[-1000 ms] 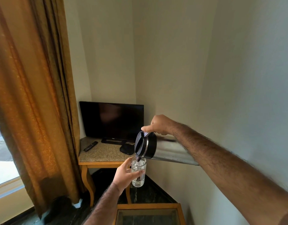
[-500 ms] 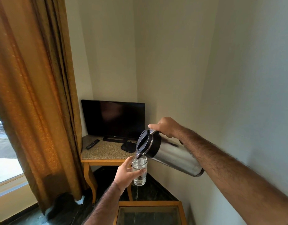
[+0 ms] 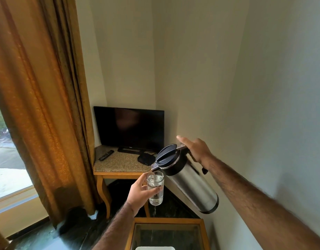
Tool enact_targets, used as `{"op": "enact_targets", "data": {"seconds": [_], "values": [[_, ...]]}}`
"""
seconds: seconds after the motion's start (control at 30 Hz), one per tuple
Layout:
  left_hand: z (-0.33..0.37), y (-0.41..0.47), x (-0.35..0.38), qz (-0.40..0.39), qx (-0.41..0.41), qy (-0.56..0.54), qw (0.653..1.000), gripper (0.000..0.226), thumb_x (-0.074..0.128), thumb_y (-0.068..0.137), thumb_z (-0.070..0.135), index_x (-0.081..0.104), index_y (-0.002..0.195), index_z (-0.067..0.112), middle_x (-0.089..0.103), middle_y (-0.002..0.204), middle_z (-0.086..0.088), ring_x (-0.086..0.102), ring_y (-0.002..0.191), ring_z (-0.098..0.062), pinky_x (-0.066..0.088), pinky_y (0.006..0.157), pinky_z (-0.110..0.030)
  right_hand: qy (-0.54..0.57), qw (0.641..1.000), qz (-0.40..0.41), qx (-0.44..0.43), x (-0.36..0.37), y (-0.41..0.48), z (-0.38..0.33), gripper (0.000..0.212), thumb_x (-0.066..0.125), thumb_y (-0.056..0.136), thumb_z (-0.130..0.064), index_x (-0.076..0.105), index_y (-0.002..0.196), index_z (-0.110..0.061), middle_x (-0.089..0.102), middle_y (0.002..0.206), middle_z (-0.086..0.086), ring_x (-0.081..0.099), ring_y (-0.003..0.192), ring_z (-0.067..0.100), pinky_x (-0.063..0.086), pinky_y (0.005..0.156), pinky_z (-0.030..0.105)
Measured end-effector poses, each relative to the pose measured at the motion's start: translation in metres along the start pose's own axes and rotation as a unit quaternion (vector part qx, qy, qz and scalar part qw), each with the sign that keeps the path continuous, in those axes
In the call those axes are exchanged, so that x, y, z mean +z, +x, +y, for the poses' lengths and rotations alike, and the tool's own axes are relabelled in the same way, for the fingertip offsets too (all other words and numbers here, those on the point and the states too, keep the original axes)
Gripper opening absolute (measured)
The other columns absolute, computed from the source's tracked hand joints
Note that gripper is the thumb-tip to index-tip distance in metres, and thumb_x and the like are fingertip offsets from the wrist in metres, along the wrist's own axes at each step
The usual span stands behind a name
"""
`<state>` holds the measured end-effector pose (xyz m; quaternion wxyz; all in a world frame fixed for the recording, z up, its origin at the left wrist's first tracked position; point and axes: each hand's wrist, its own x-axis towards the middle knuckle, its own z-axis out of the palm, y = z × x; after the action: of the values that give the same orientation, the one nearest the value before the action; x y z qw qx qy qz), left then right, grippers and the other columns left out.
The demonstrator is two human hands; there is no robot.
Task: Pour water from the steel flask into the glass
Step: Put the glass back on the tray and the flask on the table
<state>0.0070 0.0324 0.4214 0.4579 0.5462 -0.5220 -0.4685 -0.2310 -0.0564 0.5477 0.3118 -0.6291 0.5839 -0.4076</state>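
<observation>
- The right hand (image 3: 196, 150), at centre right of the frame, is gripping the handle of the cylindrical brushed-steel flask (image 3: 190, 183) with a black lid, thumb stretched out forward over the top.
- The flask is tilting down to the left, its spout sitting just over the rim of the clear drinking glass (image 3: 156, 188).
- The left hand (image 3: 140, 193), at lower centre, is wrapping its fingers around the glass, holding it upright in the air.
- Water is standing in the glass, partly filling it.
- Behind, a black television (image 3: 129, 129) is resting on a stone-topped wooden corner table (image 3: 119, 164).

flask (image 3: 190, 184) spout over glass (image 3: 155, 186)
</observation>
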Motion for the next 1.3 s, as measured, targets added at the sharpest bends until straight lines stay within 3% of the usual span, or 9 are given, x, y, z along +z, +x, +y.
{"op": "enact_targets", "data": {"seconds": [0.07, 0.13, 0.37, 0.5, 0.63, 0.77, 0.9, 1.07, 1.3], "values": [[-0.005, 0.003, -0.001, 0.014, 0.000, 0.005, 1.000, 0.056, 0.091, 0.076, 0.017, 0.064, 0.120, 0.040, 0.078, 0.113, 0.007, 0.077, 0.099, -0.009, 0.058, 0.088, -0.037, 0.058, 0.998, 0.025, 0.028, -0.001, -0.003, 0.011, 0.099, 0.053, 0.067, -0.094, 0.070, 0.074, 0.004, 0.073, 0.073, 0.008, 0.065, 0.069, 0.025, 0.047, 0.073, 0.038], [-0.010, 0.003, -0.001, 0.026, 0.006, 0.015, 1.000, 0.058, 0.092, 0.075, 0.020, 0.065, 0.122, 0.038, 0.079, 0.112, 0.009, 0.077, 0.100, -0.010, 0.059, 0.091, -0.039, 0.111, 0.990, 0.061, 0.057, -0.002, -0.009, 0.023, 0.083, 0.054, 0.071, -0.091, 0.061, 0.057, -0.009, 0.064, 0.063, 0.001, 0.057, 0.061, 0.022, 0.042, 0.066, 0.037], [-0.033, 0.008, 0.002, 0.067, 0.026, 0.090, 0.993, 0.066, 0.093, 0.072, 0.030, 0.064, 0.132, 0.029, 0.071, 0.119, 0.009, 0.065, 0.115, -0.008, 0.054, 0.092, -0.030, 0.212, 0.948, 0.164, 0.173, 0.012, -0.025, 0.081, 0.060, 0.072, 0.089, -0.052, 0.036, 0.053, -0.019, 0.037, 0.042, -0.009, 0.034, 0.050, 0.021, 0.031, 0.058, 0.033], [-0.056, 0.005, 0.009, 0.082, 0.007, 0.112, 0.990, 0.064, 0.094, 0.071, 0.030, 0.064, 0.128, 0.029, 0.071, 0.115, 0.012, 0.065, 0.109, -0.006, 0.048, 0.083, -0.019, 0.241, 0.919, 0.190, 0.247, 0.026, -0.042, 0.117, 0.051, 0.076, 0.088, -0.039, 0.046, 0.050, -0.021, 0.035, 0.034, -0.016, 0.036, 0.040, 0.014, 0.029, 0.046, 0.024], [-0.084, 0.001, 0.015, 0.082, -0.022, 0.132, 0.988, 0.062, 0.096, 0.068, 0.026, 0.064, 0.121, 0.029, 0.071, 0.110, 0.013, 0.066, 0.106, -0.006, 0.048, 0.076, -0.012, 0.305, 0.894, 0.200, 0.261, 0.038, -0.066, 0.151, 0.022, 0.069, 0.095, -0.019, 0.076, 0.074, -0.015, 0.049, 0.038, -0.014, 0.043, 0.031, 0.000, 0.035, 0.035, 0.016], [-0.125, 0.000, 0.022, 0.069, -0.047, 0.164, 0.983, 0.064, 0.096, 0.067, 0.029, 0.061, 0.121, 0.031, 0.070, 0.108, 0.014, 0.069, 0.101, -0.007, 0.051, 0.068, -0.006, 0.345, 0.873, 0.213, 0.272, 0.053, -0.082, 0.199, 0.024, 0.060, 0.099, -0.012, 0.077, 0.086, -0.022, 0.052, 0.040, -0.014, 0.049, 0.035, -0.002, 0.039, 0.037, 0.013], [-0.173, 0.003, 0.034, 0.057, -0.079, 0.183, 0.978, 0.066, 0.097, 0.063, 0.038, 0.061, 0.118, 0.036, 0.070, 0.108, 0.014, 0.070, 0.099, -0.011, 0.056, 0.068, -0.011, 0.349, 0.857, 0.215, 0.312, 0.074, -0.094, 0.263, 0.021, 0.060, 0.097, -0.020, 0.069, 0.105, -0.002, 0.043, 0.047, -0.009, 0.034, 0.041, 0.005, 0.029, 0.048, 0.027], [-0.233, 0.014, 0.052, 0.041, -0.103, 0.232, 0.966, 0.068, 0.097, 0.058, 0.045, 0.060, 0.114, 0.036, 0.072, 0.102, 0.015, 0.072, 0.093, -0.011, 0.062, 0.074, -0.023, 0.362, 0.843, 0.217, 0.332, 0.100, -0.106, 0.327, 0.028, 0.064, 0.087, -0.031, 0.075, 0.062, -0.022, 0.045, 0.046, -0.007, 0.036, 0.042, 0.008, 0.030, 0.054, 0.032], [-0.307, 0.031, 0.076, 0.026, -0.124, 0.288, 0.949, 0.065, 0.095, 0.063, 0.039, 0.054, 0.113, 0.034, 0.065, 0.099, 0.019, 0.066, 0.087, -0.008, 0.048, 0.064, -0.009, 0.392, 0.818, 0.225, 0.356, 0.137, -0.114, 0.391, 0.036, 0.066, 0.090, -0.028, 0.064, 0.054, -0.023, 0.039, 0.050, -0.005, 0.030, 0.047, 0.012, 0.025, 0.053, 0.033]]}}
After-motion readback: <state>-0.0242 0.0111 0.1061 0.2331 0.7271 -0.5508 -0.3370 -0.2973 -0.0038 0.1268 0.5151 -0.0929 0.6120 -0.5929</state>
